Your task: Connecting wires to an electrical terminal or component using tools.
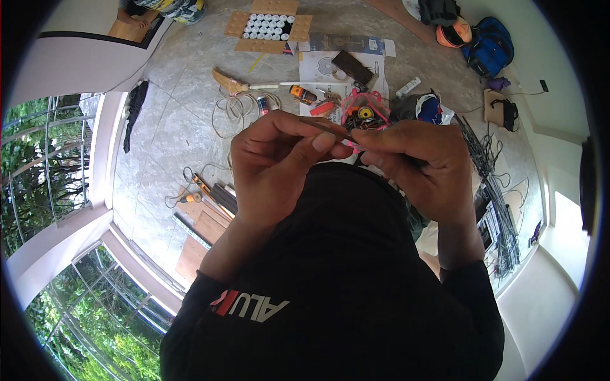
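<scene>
Both hands are raised close together in front of my dark shirt. Between them runs a thin, dark, narrow piece (338, 130), too small to name. My left hand (268, 166) pinches one end of it between thumb and fingers. The other end is in the pinch of my right hand (424, 166), its thumb and forefinger pressed together. Below the hands on the floor, a pink-rimmed basket (367, 100) holds tools and a yellow tape roll. Left of it lies an orange and black power drill (303, 94).
An open carton (236, 24) of white cylinders stands at the far side. A broom (230, 82) and coiled cable lie to the left. Bundled dark wires (495, 209) lie along the right, below a blue backpack (489, 47). Another person's hand (131, 21) shows at top left.
</scene>
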Tool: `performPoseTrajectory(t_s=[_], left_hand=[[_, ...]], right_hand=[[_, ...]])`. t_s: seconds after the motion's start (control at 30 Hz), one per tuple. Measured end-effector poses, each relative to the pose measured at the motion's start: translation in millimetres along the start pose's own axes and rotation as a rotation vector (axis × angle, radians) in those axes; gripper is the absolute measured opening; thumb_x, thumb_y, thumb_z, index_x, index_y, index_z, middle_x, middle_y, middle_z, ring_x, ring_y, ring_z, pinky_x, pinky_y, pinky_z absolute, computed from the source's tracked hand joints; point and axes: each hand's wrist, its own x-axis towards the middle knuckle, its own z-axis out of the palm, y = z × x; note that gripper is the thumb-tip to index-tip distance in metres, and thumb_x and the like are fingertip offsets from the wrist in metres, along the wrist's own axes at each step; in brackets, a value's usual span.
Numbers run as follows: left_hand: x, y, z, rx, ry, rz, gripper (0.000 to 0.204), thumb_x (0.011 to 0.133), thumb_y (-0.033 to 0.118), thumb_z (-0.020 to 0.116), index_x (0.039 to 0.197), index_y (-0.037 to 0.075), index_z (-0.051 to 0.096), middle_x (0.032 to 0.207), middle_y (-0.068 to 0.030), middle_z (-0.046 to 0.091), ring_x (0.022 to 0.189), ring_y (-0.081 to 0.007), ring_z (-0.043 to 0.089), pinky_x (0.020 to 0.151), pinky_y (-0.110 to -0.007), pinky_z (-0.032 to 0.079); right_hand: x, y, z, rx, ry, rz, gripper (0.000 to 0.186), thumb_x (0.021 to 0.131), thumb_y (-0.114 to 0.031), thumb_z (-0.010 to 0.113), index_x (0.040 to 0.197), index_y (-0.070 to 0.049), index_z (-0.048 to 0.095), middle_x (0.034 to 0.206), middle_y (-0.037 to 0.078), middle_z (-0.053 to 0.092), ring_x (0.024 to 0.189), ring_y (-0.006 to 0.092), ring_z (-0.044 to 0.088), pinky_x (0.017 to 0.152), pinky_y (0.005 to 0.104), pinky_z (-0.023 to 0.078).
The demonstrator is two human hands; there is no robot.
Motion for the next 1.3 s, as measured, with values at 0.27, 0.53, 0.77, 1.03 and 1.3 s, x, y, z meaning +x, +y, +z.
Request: performPoseTrajectory(t_s=[0.27,0.53,0.77,1.03,1.3], left_hand=[[-2.1,0.0,6.4,0.094,0.016,-0.059,0.005,0.091,-0.007,0.058,0.096,-0.008,0.059,0.097,-0.0242,0.067,0.083,-0.0273,0.070,0.081,-0.040,0.060],[-2.9,-0.4,4.7,0.098,0.016,-0.069,0.003,0.091,-0.007,0.059,0.094,-0.008,0.060,0.095,-0.0233,0.068,0.081,-0.0261,0.070,0.078,-0.039,0.061],[-3.4,-1.5,4.9,0.096,-0.007,-0.057,0.004,0.090,-0.007,0.060,0.094,-0.008,0.060,0.094,-0.0231,0.068,0.081,-0.0251,0.070,0.079,-0.039,0.061],[-5.8,1.8,2.6,0.139,0.001,-0.062,0.007,0.090,-0.006,0.062,0.096,-0.008,0.062,0.092,-0.0205,0.069,0.081,-0.0240,0.071,0.076,-0.037,0.061],[-8.5,5.9,6.1,0.220,-0.022,-0.098,0.008,0.089,-0.005,0.064,0.096,-0.009,0.063,0.091,-0.0194,0.070,0.078,-0.0233,0.071,0.076,-0.036,0.061]], right_hand=[[1.4,3.4,-1.8,-0.035,-0.012,-0.057,0.023,0.083,0.001,0.072,0.104,-0.006,0.074,0.077,0.009,0.072,0.070,0.0175,0.070,0.062,0.0264,0.052],[-0.9,2.5,-6.7,-0.040,-0.034,-0.046,0.023,0.081,0.002,0.072,0.103,-0.005,0.075,0.080,0.010,0.073,0.068,0.0166,0.071,0.060,0.0251,0.053],[1.3,-2.1,-6.4,-0.053,-0.043,-0.027,0.021,0.082,0.001,0.072,0.102,-0.005,0.075,0.079,0.010,0.073,0.071,0.0188,0.072,0.063,0.0272,0.054],[-1.3,-1.5,-5.7,-0.031,-0.042,-0.032,0.021,0.081,0.002,0.072,0.101,-0.005,0.075,0.078,0.010,0.072,0.069,0.0182,0.071,0.061,0.0271,0.053],[-0.4,-5.5,-8.8,-0.063,-0.089,-0.043,0.022,0.080,0.003,0.072,0.101,-0.004,0.075,0.077,0.011,0.072,0.066,0.0173,0.071,0.059,0.0259,0.052]])
